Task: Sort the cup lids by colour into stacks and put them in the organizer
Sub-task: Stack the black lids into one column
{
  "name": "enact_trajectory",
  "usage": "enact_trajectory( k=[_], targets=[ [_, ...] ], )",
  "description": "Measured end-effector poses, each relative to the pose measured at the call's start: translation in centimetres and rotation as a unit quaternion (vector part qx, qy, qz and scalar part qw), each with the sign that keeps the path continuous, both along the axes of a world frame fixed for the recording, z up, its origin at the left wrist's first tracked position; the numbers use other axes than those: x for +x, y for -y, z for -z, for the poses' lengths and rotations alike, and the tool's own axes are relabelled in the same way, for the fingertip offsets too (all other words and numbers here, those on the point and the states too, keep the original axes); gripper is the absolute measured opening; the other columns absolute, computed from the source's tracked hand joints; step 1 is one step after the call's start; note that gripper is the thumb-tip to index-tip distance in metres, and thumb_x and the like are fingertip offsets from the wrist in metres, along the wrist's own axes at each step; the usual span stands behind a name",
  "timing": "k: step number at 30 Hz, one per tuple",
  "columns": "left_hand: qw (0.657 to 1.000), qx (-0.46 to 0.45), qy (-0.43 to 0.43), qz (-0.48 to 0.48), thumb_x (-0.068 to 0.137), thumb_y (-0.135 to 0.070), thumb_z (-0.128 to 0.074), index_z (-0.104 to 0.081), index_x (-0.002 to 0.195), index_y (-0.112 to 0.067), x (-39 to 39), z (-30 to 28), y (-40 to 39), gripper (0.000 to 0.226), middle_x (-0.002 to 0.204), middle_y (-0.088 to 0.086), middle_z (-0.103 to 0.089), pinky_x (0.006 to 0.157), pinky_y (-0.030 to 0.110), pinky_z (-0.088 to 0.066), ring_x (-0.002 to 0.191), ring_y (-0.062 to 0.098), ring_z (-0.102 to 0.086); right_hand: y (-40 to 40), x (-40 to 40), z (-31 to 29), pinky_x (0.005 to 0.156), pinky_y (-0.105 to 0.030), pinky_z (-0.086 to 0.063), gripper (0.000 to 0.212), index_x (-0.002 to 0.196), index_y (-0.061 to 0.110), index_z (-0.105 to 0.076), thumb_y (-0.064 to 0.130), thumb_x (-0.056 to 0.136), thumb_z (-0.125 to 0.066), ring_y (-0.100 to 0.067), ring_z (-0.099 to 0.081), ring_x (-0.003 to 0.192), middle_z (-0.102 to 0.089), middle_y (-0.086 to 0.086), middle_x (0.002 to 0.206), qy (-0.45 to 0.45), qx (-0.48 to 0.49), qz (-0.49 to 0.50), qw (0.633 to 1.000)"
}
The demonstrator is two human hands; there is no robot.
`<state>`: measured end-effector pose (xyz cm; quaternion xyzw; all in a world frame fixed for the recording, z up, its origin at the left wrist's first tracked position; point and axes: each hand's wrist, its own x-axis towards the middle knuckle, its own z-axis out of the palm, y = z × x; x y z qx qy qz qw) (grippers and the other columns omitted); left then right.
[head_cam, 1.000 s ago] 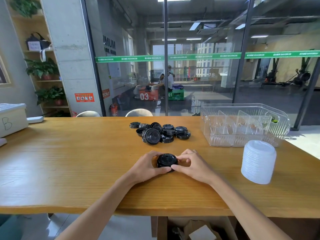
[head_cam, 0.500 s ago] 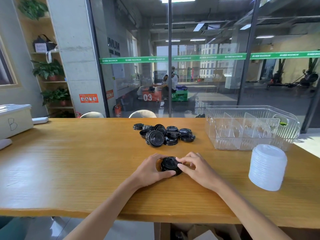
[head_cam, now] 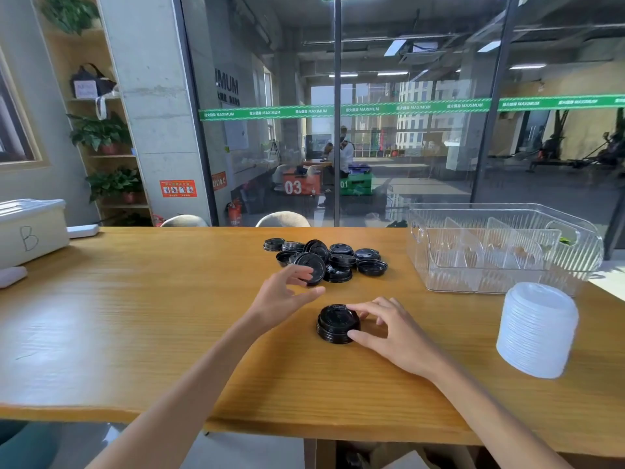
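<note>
A short stack of black cup lids (head_cam: 338, 323) is pinched by the right hand (head_cam: 392, 333), whose thumb is pressed against the stack's near side while the fingertips are laid on its far top edge; that grip is closed round the stack, which is stood on the wooden table (head_cam: 135, 316) near the front middle. The left hand (head_cam: 282, 294) is held just above the table to the left of and beyond the stack, apart from it, its grip spread with fingers loosely extended and nothing held; the fingertips are seen in front of the nearest lid of the loose pile, and whether that lid is touched cannot be told. The pile of loose black lids (head_cam: 333, 260) is spread on the table behind both hands, some lids tilted against others. To the right, a tall stack of white lids (head_cam: 537, 330) is stood near the table's edge. Behind it, a clear plastic organizer (head_cam: 507, 286) with upright dividers is placed on the table. At the far left edge, a white box marked "B" (head_cam: 30, 231) is seen.
</note>
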<state>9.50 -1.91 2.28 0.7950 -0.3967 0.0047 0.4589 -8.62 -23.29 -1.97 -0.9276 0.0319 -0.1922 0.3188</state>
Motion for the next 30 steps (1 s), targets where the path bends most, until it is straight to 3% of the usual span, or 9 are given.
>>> enact_trajectory(
  k=[2,5,10,19,23,30],
  targets=[
    [0.990,0.028,0.115,-0.078,0.092,-0.047,-0.083,-0.063,0.139,-0.027,1.3,0.2,0.7,0.055,0.133,-0.013,-0.065,0.099,0.037,-0.057,0.118,0.006,-0.064,0.1,0.1,0.1,0.086,-0.014,-0.040,0.054,0.145,0.055,-0.056,0.061,0.093,-0.072,0.017,-0.042,0.113,-0.055,0.028,0.118,0.000,-0.002,0.006,1.000],
    [0.962,0.079,0.222,-0.136,0.090,-0.044,-0.084,-0.054,0.146,-0.026,2.7,0.6,1.9,0.066,0.143,-0.007,-0.055,0.101,0.039,-0.051,0.128,0.017,-0.056,0.1,0.2,0.1,0.087,-0.014,-0.039,0.054,0.145,0.054,-0.056,0.061,0.094,-0.071,0.017,-0.042,0.113,-0.055,0.029,0.117,0.000,-0.008,0.012,1.000],
    [0.936,0.132,0.271,-0.182,0.081,-0.057,-0.087,-0.042,0.154,-0.021,4.0,1.2,4.1,0.093,0.155,0.001,-0.046,0.109,0.040,-0.043,0.137,0.024,-0.049,0.1,0.2,0.2,0.089,-0.014,-0.040,0.053,0.146,0.053,-0.056,0.061,0.095,-0.070,0.012,-0.042,0.115,-0.055,0.030,0.117,0.005,-0.018,0.012,1.000],
    [0.906,0.166,0.326,-0.211,0.087,-0.061,-0.080,-0.048,0.153,-0.020,5.3,1.8,5.1,0.084,0.151,0.000,-0.052,0.116,0.039,-0.036,0.139,0.023,-0.050,0.2,0.2,0.1,0.088,-0.013,-0.040,0.054,0.147,0.051,-0.054,0.059,0.096,-0.069,0.016,-0.040,0.115,-0.053,0.031,0.119,0.000,-0.025,0.011,1.000],
    [0.926,0.108,0.311,-0.183,0.086,-0.054,-0.084,-0.053,0.152,-0.017,5.2,1.1,4.7,0.081,0.147,-0.001,-0.055,0.114,0.040,-0.039,0.133,0.023,-0.055,0.2,0.2,0.1,0.088,-0.011,-0.039,0.055,0.149,0.050,-0.054,0.058,0.096,-0.069,0.017,-0.039,0.115,-0.053,0.031,0.119,-0.003,-0.024,0.010,1.000],
    [0.983,0.006,0.175,-0.061,0.084,-0.048,-0.090,-0.055,0.154,-0.018,2.7,0.2,3.5,0.084,0.145,-0.008,-0.050,0.109,0.027,-0.047,0.129,0.011,-0.054,0.2,0.3,0.1,0.088,-0.013,-0.040,0.053,0.146,0.051,-0.056,0.058,0.096,-0.071,0.019,-0.039,0.114,-0.054,0.031,0.120,-0.005,-0.014,0.010,1.000]
  ],
)
